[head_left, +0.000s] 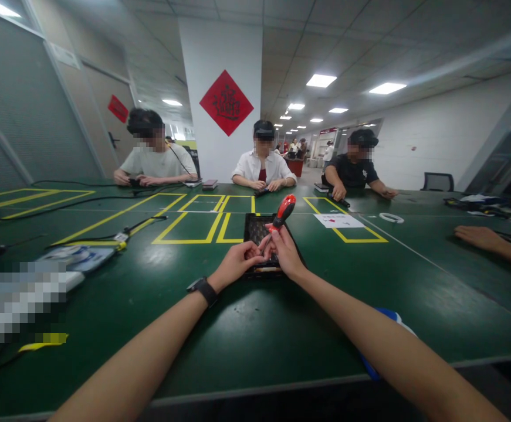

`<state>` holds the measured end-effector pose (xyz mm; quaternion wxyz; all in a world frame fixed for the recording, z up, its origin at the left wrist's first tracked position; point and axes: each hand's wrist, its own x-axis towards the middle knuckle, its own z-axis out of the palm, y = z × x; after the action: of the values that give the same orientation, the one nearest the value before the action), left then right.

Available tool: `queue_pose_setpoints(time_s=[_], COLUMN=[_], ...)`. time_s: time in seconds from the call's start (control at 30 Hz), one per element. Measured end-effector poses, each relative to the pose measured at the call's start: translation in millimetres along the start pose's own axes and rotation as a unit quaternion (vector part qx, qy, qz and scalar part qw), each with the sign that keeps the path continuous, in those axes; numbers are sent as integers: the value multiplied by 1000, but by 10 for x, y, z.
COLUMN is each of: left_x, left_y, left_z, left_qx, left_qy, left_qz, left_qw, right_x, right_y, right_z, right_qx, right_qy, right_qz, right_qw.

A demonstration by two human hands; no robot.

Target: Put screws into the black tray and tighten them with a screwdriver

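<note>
My right hand point(285, 253) is closed round a screwdriver with a red and black handle point(284, 212). The handle points up and slightly right, and its lower end goes down between my fingers. Close beside it, my left hand point(241, 261) has thumb and fingers pinched together near the screwdriver's lower end; whatever lies between those fingertips is too small to make out. Both hands are over a black, shallow, tray-like case point(255, 220) on the green table. Dark parts show inside the case, but my hands hide much of it.
The green table point(185, 346) carries yellow tape outlines. A white paper point(338, 221) and a white ring point(391, 218) lie to the right, a blue item point(369, 366) under my right forearm. Cables and a partly blurred device point(79, 258) are at left. Several people sit around the table.
</note>
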<state>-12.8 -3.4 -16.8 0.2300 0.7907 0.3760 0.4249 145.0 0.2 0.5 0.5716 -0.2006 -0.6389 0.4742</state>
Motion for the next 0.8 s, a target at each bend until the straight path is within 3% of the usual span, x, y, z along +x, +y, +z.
queue_pose_setpoints(time_s=[0.27,0.5,0.8], left_x=[-4,5,-9], left_y=[-7,-8,23], left_z=[-40,7,-21], left_qx=[25,2,-5], left_qy=[-36,4,-24], left_qz=[27,-7,13], left_qw=[999,1000,1000], right_x=[12,-7,8], right_y=[2,1,32], right_z=[-5,9,-2], right_qx=[3,-13,-7], right_qy=[-3,-5,-4], right_qz=[17,1,1], right_qw=[1000,1000,1000])
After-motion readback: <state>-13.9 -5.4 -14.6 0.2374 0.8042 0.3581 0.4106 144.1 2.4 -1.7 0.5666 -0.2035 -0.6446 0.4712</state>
